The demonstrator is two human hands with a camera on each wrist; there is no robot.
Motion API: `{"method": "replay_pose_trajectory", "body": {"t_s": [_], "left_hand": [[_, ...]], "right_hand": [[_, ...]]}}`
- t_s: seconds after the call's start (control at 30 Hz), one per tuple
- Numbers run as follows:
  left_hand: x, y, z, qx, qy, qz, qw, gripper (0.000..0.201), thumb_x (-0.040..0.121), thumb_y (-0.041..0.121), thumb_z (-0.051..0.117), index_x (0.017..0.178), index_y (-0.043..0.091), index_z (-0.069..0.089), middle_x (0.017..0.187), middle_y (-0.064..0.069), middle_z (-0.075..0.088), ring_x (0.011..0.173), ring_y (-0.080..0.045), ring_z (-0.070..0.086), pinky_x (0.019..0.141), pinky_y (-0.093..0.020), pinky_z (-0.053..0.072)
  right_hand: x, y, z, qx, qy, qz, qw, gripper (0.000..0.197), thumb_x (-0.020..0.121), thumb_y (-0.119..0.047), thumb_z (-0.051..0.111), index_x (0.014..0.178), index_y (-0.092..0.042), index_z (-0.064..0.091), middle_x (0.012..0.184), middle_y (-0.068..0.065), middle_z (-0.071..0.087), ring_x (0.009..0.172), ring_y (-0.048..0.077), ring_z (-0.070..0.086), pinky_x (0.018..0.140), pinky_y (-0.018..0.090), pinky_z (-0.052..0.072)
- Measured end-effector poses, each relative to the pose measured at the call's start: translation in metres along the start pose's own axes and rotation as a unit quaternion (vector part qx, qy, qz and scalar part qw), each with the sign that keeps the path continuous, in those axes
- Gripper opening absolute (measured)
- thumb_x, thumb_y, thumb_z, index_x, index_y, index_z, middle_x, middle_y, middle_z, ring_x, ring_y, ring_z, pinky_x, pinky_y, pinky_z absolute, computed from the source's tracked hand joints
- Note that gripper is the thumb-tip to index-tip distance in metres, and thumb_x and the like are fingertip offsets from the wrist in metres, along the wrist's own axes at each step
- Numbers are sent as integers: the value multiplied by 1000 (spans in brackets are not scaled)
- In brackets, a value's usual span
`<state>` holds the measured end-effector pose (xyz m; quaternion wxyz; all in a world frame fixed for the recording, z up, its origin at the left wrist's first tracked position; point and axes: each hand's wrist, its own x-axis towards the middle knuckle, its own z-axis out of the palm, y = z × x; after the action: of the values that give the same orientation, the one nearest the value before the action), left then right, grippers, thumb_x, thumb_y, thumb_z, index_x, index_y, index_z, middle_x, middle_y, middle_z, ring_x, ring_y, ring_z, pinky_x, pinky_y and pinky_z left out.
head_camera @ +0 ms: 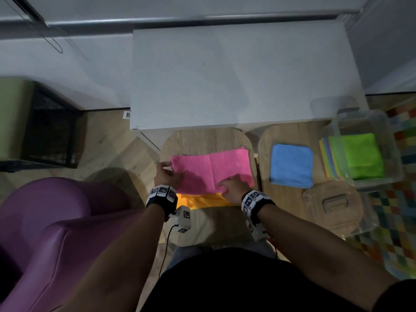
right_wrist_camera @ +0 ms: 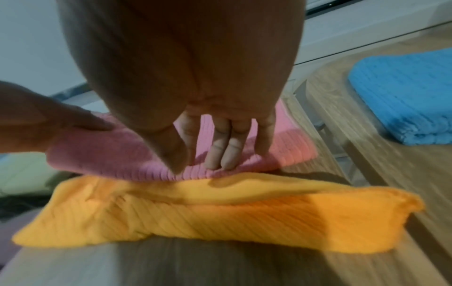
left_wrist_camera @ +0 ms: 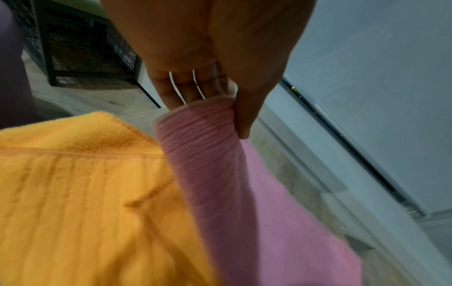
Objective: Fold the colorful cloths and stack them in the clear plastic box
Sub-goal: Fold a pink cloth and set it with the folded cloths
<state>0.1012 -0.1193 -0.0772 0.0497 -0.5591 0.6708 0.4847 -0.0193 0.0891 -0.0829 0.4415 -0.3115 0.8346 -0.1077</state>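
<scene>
A pink ribbed cloth lies spread on a small wooden table, partly over an orange cloth at its near edge. My left hand pinches the pink cloth's left end between thumb and fingers. My right hand lies on the pink cloth's near right part, its straight fingers pressing the pink cloth just above the orange cloth. A folded blue cloth lies on a second wooden table. The clear plastic box at the right holds a green cloth on several folded ones.
A white table stands beyond the wooden ones. The box's clear lid with a grey handle lies in front of the box. A purple chair is at my left, a dark wire crate farther left, a checkered mat at right.
</scene>
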Motion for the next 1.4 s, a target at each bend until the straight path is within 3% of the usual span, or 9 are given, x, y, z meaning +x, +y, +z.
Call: {"method": "replay_pose_trajectory", "body": {"t_s": [0.1, 0.2, 0.33, 0.43, 0.53, 0.63, 0.83, 1.1, 1.4], "left_hand": [[-9, 10, 7, -59, -30, 0, 998, 52, 70, 21, 81, 106, 32, 46, 92, -1, 64, 83, -24, 66, 71, -43, 58], [-21, 28, 23, -170, -105, -3, 980, 55, 71, -4, 77, 105, 27, 45, 101, -10, 62, 82, -31, 66, 59, -49, 59], [-46, 43, 53, -227, -254, -2, 940, 50, 79, -21, 60, 106, 18, 42, 94, -6, 69, 72, -23, 70, 55, -40, 57], [-41, 37, 66, -273, -253, -43, 927, 39, 80, -26, 49, 82, 12, 43, 73, -12, 72, 65, -24, 71, 54, -38, 58], [-21, 25, 64, -170, -126, 13, 977, 38, 78, -14, 58, 65, 21, 52, 71, -9, 69, 68, -22, 69, 59, -28, 55], [-9, 32, 55, 4, -30, 140, 990, 16, 73, 16, 61, 89, 20, 61, 90, -7, 68, 84, -22, 65, 75, -30, 52], [11, 78, 73, 267, -109, 253, 923, 64, 77, 41, 50, 138, 24, 48, 133, -11, 54, 123, -36, 47, 106, -43, 38], [45, 90, 114, 488, -167, 299, 803, 55, 80, 58, 48, 133, 57, 35, 132, 6, 49, 123, -26, 43, 101, -42, 26], [53, 65, 122, 481, -58, 339, 806, 41, 87, 55, 41, 127, 47, 50, 120, -2, 57, 114, -30, 50, 99, -43, 28]], "right_hand": [[-3, -15, -5, 278, 58, 12, 959, 27, 93, -18, 55, 118, -19, 64, 117, 2, 67, 107, 17, 63, 92, 30, 52], [-1, -29, -15, 538, 38, 74, 839, 37, 98, -43, 45, 123, -20, 60, 124, 8, 63, 106, 23, 61, 82, 33, 51], [7, -20, -23, 638, 14, 134, 758, 86, 62, -87, 52, 116, -21, 66, 111, 8, 71, 103, 29, 65, 89, 44, 49], [7, -7, -25, 602, 26, 141, 786, 57, 74, -59, 70, 111, -16, 65, 109, 11, 70, 105, 33, 64, 91, 45, 51], [9, 4, -26, 506, 54, 119, 852, 34, 90, -16, 62, 123, -17, 58, 117, 12, 65, 106, 36, 63, 86, 47, 56], [6, 8, -29, 426, 54, 89, 899, 36, 94, -18, 54, 130, -23, 55, 118, 6, 64, 103, 28, 64, 85, 46, 57], [13, 26, -39, 344, 103, 49, 932, 27, 94, -23, 46, 116, -26, 61, 100, 5, 68, 89, 31, 66, 76, 44, 54], [21, 53, -47, 275, 114, 97, 950, 27, 92, -12, 39, 112, -17, 57, 88, 12, 59, 79, 26, 57, 71, 35, 45], [32, 70, -42, 272, 190, 156, 930, 26, 95, -8, 50, 120, -11, 55, 118, 8, 63, 105, 22, 60, 82, 26, 43]]}}
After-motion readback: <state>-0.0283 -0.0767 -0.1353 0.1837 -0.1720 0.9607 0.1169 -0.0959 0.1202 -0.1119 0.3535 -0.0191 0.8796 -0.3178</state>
